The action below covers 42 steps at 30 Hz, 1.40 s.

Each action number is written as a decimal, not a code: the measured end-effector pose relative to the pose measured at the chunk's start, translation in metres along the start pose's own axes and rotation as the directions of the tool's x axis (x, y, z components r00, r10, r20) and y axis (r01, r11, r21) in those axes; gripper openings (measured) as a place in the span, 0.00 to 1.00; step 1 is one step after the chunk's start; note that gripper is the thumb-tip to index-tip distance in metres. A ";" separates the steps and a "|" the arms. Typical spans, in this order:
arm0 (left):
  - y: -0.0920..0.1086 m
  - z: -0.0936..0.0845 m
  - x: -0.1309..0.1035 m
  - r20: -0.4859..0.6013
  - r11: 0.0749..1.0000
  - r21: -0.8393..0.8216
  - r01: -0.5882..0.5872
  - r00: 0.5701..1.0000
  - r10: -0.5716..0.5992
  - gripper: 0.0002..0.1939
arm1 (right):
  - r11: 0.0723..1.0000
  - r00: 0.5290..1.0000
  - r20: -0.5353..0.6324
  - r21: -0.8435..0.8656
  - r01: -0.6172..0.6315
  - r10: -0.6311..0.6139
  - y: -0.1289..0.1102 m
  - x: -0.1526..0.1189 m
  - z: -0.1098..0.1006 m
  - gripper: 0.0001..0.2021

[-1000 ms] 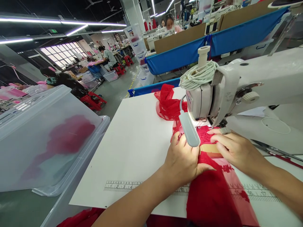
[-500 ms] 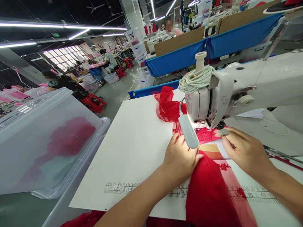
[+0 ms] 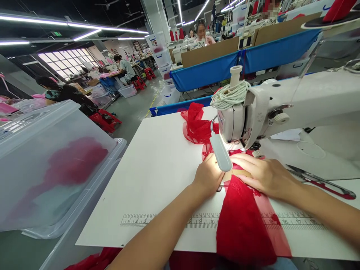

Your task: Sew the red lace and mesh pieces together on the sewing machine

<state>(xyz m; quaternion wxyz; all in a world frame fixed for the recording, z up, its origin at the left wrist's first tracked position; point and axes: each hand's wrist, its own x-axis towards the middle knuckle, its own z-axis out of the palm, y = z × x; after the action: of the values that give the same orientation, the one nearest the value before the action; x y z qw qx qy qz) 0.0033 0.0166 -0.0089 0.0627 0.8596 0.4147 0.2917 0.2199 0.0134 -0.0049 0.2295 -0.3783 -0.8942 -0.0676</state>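
Observation:
Red lace fabric [image 3: 244, 221] runs from the front edge of the table up under the head of a white sewing machine [image 3: 230, 123]. My left hand [image 3: 208, 176] rests left of the needle area, its fingers curled and partly behind a grey lamp [image 3: 221, 152]. From under its palm pokes a small metal end [image 3: 220, 188]; what it belongs to is hidden. My right hand [image 3: 261, 176] lies with fingers stretched flat over the fabric, just in front of the presser area. Beyond the machine head, more sheer red fabric [image 3: 194, 123] is bunched up.
Dark-bladed scissors [image 3: 323, 182] lie to the right. A ruler [image 3: 202, 220] is printed along the table front. At left stands a translucent bin [image 3: 56, 168] with red material inside. A blue cloth trough [image 3: 208, 71] hangs beyond, where other people sit.
My right hand has moved left from beside the machine foot onto the fabric, close to my left hand. The scissors at right now show more fully. My left hand has shifted slightly, its thumb off the red fabric.

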 end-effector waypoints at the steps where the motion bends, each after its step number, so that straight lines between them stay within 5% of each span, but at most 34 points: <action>1: 0.000 -0.001 0.001 -0.022 0.998 -0.067 0.005 1.000 -0.006 0.10 | 1.000 1.000 0.004 -0.003 -0.015 0.015 0.000 0.001 0.002 0.15; 9: 0.000 -0.001 0.006 -0.040 0.980 -0.201 0.008 0.999 -0.017 0.12 | 0.994 0.987 -0.133 -0.057 -0.097 0.088 -0.008 0.004 0.017 0.17; 24: 0.002 0.007 0.006 -0.014 0.997 -0.002 0.076 0.997 -0.076 0.07 | 0.996 0.978 -0.189 -0.009 -0.087 0.084 -0.011 0.004 0.015 0.16; 29: -0.001 0.008 0.005 -0.060 0.995 0.105 0.005 0.998 0.001 0.09 | 0.981 0.974 -0.173 -0.098 -0.167 0.148 -0.006 -0.001 0.018 0.14; 36: 0.001 0.005 0.006 -0.105 0.989 0.136 -0.062 0.992 0.077 0.13 | 0.990 0.991 -0.086 -0.089 -0.111 0.103 -0.002 -0.006 0.017 0.15; 42: 0.004 0.000 0.006 -0.021 0.958 0.229 -0.172 0.983 0.182 0.20 | 0.994 0.996 -0.034 -0.069 -0.080 0.078 -0.001 -0.006 0.013 0.15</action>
<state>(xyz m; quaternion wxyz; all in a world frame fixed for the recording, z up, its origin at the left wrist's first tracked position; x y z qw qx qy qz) 0.0093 0.0187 -0.0044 -0.0708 0.8886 0.3678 0.2649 0.2182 0.0124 -0.0196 0.2327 -0.4202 -0.8718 -0.0958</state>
